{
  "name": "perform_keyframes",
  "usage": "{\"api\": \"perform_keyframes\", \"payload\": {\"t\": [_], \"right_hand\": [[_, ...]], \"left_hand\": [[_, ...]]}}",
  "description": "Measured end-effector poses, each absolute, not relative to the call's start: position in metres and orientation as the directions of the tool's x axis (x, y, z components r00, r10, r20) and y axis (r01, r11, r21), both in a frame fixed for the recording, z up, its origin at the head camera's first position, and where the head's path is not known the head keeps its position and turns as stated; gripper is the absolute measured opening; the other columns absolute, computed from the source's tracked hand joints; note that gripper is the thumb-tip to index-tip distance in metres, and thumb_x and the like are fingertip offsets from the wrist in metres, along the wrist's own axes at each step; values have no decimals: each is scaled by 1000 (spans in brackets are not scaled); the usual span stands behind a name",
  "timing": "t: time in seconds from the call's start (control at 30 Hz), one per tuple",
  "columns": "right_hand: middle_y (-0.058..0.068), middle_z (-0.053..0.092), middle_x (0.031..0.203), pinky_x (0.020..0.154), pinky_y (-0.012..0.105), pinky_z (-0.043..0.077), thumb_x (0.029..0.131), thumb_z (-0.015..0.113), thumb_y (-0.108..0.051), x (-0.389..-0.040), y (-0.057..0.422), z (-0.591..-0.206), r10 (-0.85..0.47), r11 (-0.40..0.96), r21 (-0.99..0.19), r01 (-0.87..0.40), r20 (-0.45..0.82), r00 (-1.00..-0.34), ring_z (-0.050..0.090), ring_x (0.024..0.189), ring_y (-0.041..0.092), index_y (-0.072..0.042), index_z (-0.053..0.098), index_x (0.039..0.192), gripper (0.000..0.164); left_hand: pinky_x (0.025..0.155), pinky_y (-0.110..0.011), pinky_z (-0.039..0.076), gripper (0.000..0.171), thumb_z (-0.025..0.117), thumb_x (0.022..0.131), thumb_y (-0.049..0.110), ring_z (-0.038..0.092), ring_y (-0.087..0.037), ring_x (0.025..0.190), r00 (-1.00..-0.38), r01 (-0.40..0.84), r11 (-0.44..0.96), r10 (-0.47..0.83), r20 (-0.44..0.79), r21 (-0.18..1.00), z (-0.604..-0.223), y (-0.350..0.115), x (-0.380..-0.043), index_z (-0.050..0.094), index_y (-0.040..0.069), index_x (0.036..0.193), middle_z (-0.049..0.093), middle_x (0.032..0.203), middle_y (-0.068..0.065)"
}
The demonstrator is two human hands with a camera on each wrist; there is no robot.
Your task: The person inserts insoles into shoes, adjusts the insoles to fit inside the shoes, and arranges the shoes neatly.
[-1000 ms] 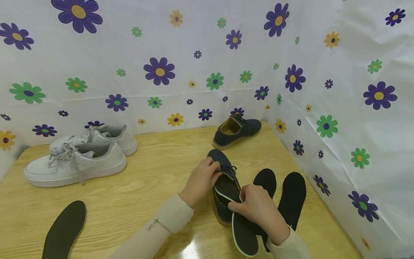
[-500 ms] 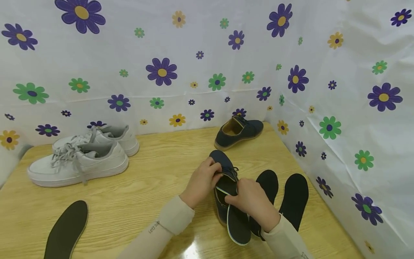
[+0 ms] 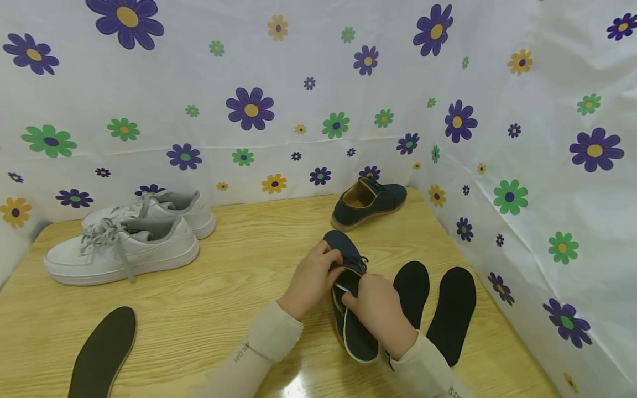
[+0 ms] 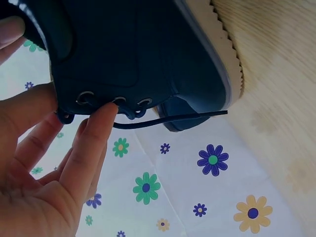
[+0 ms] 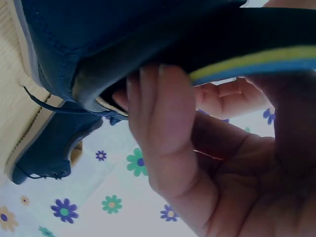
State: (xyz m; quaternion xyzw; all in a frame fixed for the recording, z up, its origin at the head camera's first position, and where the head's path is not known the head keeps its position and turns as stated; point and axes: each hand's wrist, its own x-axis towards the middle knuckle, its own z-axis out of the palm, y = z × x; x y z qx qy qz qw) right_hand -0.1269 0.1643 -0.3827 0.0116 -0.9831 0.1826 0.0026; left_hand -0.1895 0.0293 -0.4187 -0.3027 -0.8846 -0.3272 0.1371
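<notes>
A navy lace-up shoe (image 3: 340,242) stands on the table, toe away from me. My left hand (image 3: 311,279) grips it at the lacing by the opening; in the left wrist view the fingertips pinch the edge beside the eyelets and lace (image 4: 168,119). My right hand (image 3: 380,309) holds a black insole (image 3: 361,341) with a pale edge. Its front part is inside the shoe, while the heel end sticks up and out toward me. In the right wrist view the insole's edge (image 5: 256,59) shows yellow and blue, and the fingers (image 5: 168,108) reach into the shoe's opening.
The other navy shoe (image 3: 368,203) stands behind, near the wall cloth. Two black insoles, one nearer (image 3: 412,290) and one farther right (image 3: 453,315), lie right of my hand. A dark insole (image 3: 104,354) lies at the left front, with white sneakers (image 3: 124,249) behind it.
My right hand has pushed the insole forward and left, deeper into the shoe, and its heel end now lines up with the shoe. The left hand keeps its grip.
</notes>
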Motion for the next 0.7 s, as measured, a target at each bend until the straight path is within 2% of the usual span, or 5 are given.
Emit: {"api": "perform_keyframes", "payload": {"t": [0.23,0.33,0.43,0.57,0.7], "right_hand": [[16,55,72,46,35,45,80,73,-23,-122,157,-383,-16,969,-245,-28,53,-998,54,55,23,-5,57,57,34],[19,55,75,49,39,50,81,75,-30,-117,154,-384,-6,979,-202,-22,82,-997,58,61,29,3,64,67,38],[19,54,76,51,37,51,80,77,-36,-109,151,-385,-8,984,-173,-29,123,-992,58,64,29,11,66,79,48],[15,50,74,52,35,51,78,78,-41,-93,152,-383,-12,978,-205,-36,120,-993,55,66,28,13,62,84,57],[11,45,71,55,36,50,75,77,-49,-73,156,-380,18,960,-280,11,24,-1000,52,63,26,11,61,82,63]], "left_hand": [[63,-28,47,9,73,85,11,51,-15,72,-794,604,622,420,439,498,-417,34,-190,64,11,86,49,88,-2],[61,-26,45,9,73,86,12,50,-14,69,-804,592,627,408,433,506,-419,35,-189,64,12,86,49,87,-2],[58,-25,43,10,73,86,13,48,-13,66,-812,580,631,392,434,515,-421,34,-187,63,12,85,48,86,-2],[57,-24,42,11,73,85,14,46,-12,64,-811,580,624,377,448,524,-422,32,-186,63,12,84,47,84,-2],[56,-23,41,10,73,85,14,44,-11,62,-812,580,618,381,443,531,-421,30,-185,63,12,84,46,84,-2]]}}
